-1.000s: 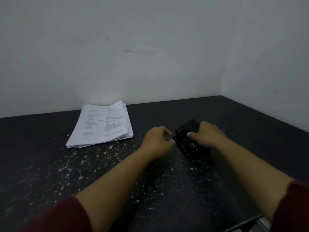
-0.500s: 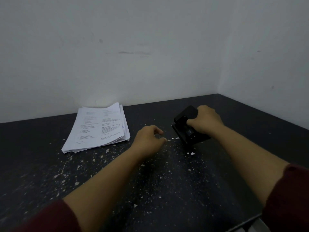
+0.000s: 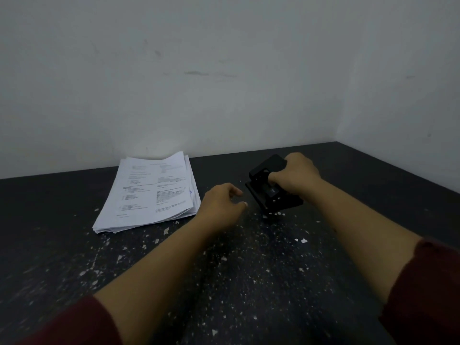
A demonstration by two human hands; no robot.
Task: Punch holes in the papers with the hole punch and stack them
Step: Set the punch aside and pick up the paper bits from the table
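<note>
The punch (image 3: 272, 185) has come up off the surface (image 3: 249, 270), tilted, right hand (image 3: 297, 174) clenched around it right of centre. Left hand (image 3: 221, 201) hovers loosely curled, grasping nothing. Papers (image 3: 151, 192) lie stacked centre-left.

The right hand (image 3: 297, 176) grips the black hole punch (image 3: 272, 186), tilted above the dark speckled surface (image 3: 249, 282). The left hand (image 3: 220, 202) hangs loosely curled beside the stack of papers (image 3: 151, 192).
</note>
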